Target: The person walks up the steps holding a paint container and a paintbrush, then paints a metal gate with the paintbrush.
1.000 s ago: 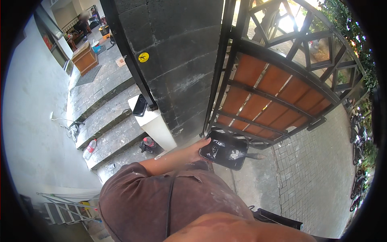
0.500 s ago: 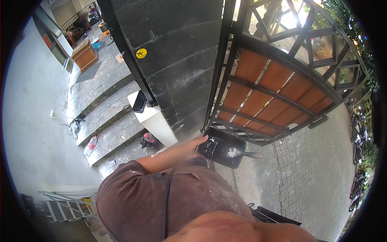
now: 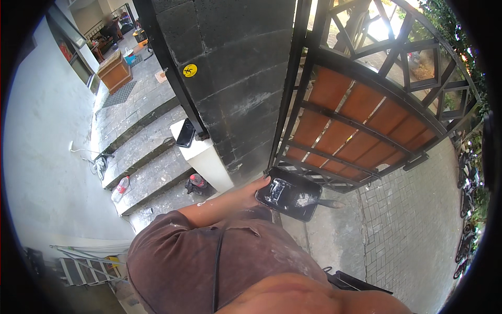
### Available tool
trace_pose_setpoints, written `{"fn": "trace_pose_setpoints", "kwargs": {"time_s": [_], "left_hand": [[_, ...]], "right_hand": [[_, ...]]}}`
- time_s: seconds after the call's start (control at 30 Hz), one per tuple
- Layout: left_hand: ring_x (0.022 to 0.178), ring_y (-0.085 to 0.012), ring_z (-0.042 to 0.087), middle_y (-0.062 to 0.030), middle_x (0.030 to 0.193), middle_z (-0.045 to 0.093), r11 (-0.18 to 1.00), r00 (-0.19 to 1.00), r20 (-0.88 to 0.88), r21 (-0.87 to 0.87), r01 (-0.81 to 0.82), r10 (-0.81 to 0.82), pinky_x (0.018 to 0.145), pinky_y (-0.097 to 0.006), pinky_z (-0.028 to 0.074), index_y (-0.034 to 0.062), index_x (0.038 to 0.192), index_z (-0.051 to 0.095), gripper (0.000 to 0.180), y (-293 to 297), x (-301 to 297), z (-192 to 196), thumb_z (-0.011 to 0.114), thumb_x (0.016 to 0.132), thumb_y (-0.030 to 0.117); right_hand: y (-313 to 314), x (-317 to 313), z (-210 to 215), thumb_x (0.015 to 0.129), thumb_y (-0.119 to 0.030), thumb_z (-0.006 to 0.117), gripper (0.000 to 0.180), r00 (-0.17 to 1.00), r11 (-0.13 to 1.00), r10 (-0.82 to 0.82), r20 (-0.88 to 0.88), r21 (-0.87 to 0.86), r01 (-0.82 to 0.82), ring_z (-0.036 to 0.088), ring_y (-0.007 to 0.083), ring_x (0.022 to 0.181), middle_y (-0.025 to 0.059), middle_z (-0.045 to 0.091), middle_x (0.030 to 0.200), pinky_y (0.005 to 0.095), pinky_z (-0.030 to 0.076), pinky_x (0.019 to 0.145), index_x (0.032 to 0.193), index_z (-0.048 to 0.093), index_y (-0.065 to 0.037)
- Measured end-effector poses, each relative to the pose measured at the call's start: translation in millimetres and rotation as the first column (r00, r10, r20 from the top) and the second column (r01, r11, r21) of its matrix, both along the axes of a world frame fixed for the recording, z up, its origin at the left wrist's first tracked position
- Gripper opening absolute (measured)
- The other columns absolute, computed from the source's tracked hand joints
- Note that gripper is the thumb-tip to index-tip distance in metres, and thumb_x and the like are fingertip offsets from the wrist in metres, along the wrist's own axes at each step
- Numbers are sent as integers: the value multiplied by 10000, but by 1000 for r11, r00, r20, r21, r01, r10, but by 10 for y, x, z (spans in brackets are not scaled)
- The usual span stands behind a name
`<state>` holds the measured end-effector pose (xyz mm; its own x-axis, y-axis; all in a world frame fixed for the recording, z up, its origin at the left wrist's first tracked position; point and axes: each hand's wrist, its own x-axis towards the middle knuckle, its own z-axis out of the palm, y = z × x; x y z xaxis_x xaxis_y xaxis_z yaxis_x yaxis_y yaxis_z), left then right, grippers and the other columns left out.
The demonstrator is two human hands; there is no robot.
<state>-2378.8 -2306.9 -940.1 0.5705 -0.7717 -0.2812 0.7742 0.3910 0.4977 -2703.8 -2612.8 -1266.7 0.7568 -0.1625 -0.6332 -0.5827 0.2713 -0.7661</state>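
My left hand (image 3: pixel 256 191) grips a black paint tray (image 3: pixel 285 206) by its left edge, thumb over the rim and the other fingers hidden beneath. White smears mark the inside of the tray. A brush-like tool (image 3: pixel 330 203) lies in it, its head covered in white and its dark handle jutting past the right rim; its exact kind is unclear. My right arm shows only in part along the lower edge, and its hand is out of the picture.
Ahead stands a dark block wall (image 3: pixel 235 78), with a metal gate (image 3: pixel 361 120) to its right. Steps (image 3: pixel 151 152) climb at left, holding bottles (image 3: pixel 120 187). A phone (image 3: pixel 186 133) lies on a white ledge (image 3: pixel 209 157). Paving (image 3: pixel 397 220) spreads right; a stepladder (image 3: pixel 86 269) is lower left.
The view has shifted slightly, so the wall, gate and steps sit a little further right and lower. My left hand still holds the tray, which has tilted a little.
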Motion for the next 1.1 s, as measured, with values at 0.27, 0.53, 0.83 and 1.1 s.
{"fn": "trace_pose_setpoints", "kwargs": {"time_s": [0.27, 0.53, 0.83, 1.1], "left_hand": [[1304, -306, 541, -137, 1410, 566, 1000, 1000, -3, 17, 15, -15, 1112, -512, 402, 96, 1456, 455, 719, 68, 21, 31, 635, 927, 549], [1298, -301, 549, -127, 1404, 572, 998, 999, 19, 47, -32, 31, 1098, -504, 423, 92, 1451, 461, 708, 90, 20, 165, 624, 933, 547], [1326, -321, 524, -153, 1434, 546, 999, 1000, -2, -37, -6, 6, 1118, -529, 394, 87, 1462, 451, 729, 100, 139, 192, 625, 927, 550], [1307, -330, 540, -161, 1416, 560, 999, 999, 15, 7, -42, 42, 1120, -528, 396, 77, 1452, 461, 717, 16, 208, 258, 626, 927, 536]], "right_hand": [[6, -151, -50, 896, -645, 555, 978, 998, 1000, -19, -55, -24, 18, 578, 311, 1167, 198, 570, 1361, 455, 478, 949, 1606, 145, -111], [-3, -163, -95, 903, -609, 577, 963, 994, 998, -43, -101, -42, 39, 593, 303, 1140, 193, 581, 1347, 439, 488, 931, 1604, 150, -106], [8, -151, -193, 912, -568, 603, 946, 984, 995, -91, -155, -52, 84, 609, 294, 1110, 187, 594, 1332, 421, 499, 910, 1602, 156, -99], [29, -133, -431, 920, -532, 625, 933, 972, 993, -112, -207, -59, 102, 624, 286, 1083, 182, 606, 1318, 405, 509, 892, 1601, 161, -94]]}}
